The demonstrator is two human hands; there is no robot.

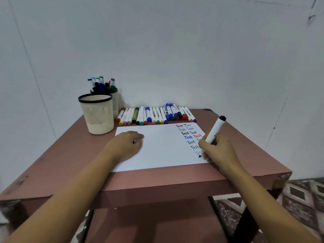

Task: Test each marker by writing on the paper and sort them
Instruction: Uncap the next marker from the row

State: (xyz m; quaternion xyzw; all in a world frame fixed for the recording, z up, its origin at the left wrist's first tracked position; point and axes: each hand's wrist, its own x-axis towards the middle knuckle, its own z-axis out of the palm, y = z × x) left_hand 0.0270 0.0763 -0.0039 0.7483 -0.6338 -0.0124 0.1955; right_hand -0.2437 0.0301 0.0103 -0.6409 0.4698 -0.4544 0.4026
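You've a white marker (215, 131) w/ black end, white paper (157, 149) w/ black, blue, red, green words, pinkish-brown table (66, 155), cream cup (98, 116), black rim; diamond-patterned floor (301, 195) right.

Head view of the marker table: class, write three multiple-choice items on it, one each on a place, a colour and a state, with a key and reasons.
1. Where is the row of loose markers? A in a drawer; B past the far edge of the paper; C on a chair.
2. What colour is the word right of the bold blue "Test"? A yellow; B orange; C red.
3. The marker in the right hand is: A uncapped, tip on the paper; B capped, lying flat; C capped, pointing up.
Key: 1 B, the row borders that edge; 2 C, red letters follow the blue; 3 A, its dark tip meets the sheet.
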